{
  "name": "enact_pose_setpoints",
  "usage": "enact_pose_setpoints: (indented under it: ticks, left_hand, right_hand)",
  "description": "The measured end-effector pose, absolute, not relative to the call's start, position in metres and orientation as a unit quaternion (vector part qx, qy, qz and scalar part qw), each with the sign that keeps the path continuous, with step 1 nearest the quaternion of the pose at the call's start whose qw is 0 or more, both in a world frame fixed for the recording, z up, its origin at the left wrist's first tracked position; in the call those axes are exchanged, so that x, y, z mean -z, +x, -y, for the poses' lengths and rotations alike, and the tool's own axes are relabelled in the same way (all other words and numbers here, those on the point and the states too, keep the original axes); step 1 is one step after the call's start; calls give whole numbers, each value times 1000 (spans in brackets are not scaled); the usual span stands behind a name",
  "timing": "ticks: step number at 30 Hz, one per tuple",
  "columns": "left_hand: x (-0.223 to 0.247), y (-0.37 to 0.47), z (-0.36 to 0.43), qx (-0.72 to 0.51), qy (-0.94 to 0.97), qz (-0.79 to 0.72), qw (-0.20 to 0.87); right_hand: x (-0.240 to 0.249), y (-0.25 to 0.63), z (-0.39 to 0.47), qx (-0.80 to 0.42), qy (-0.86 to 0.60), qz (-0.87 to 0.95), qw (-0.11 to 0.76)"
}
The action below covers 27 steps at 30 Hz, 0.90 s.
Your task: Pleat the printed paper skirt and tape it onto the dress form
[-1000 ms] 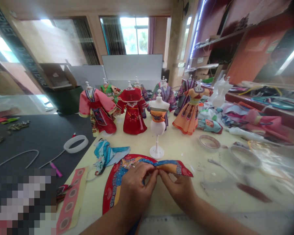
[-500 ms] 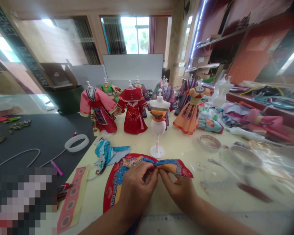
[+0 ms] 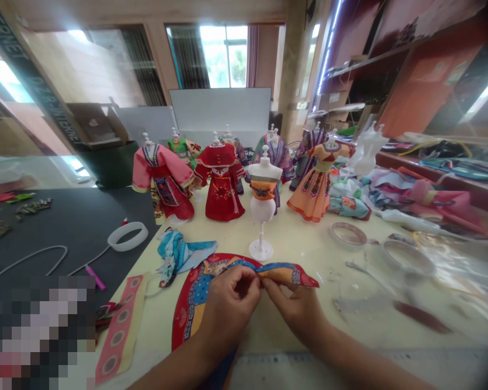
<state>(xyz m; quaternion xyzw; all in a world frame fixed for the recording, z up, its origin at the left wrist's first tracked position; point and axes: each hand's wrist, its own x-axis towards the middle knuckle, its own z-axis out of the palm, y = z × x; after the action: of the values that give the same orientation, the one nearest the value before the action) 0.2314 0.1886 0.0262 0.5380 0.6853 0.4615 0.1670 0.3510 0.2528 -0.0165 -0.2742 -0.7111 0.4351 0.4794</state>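
Left hand [image 3: 229, 303] and right hand [image 3: 298, 309], fingertips nearly meeting, pinch the cloth's [image 3: 193, 287] edge between them; its right tip has risen slightly.

Cloth [image 3: 190, 295] before mannequin [image 3: 263, 203].

pale tabletop [image 3: 300, 238] | little dress stands, tape rolls, blue cloth [image 3: 173, 252], pink strip [image 3: 119, 333], clear ruler [image 3: 308, 362] on it | dark mat [image 3: 85, 216] left, white ring [image 3: 127, 236] on it
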Motion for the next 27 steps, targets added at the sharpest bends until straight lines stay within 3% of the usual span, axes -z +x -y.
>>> enact_pose_setpoints:
  ticks: [5,10,20,27]
  left_hand:
    - [-30,231,-191,-489,478,-681,261]
    - [-29,230,-192,-491,473,-682,263]
    - [-24,231,-187,-470,526,-687,177]
    - [-22,231,-188,-457,519,-698,184]
  right_hand:
    - [12,352,-254,-604,-284,611,425]
    - [9,353,-257,-619,-288,606,408]
    - [11,353,-256,-320,-259,768,490]
    - [9,355,-252,-241,-225,799,503]
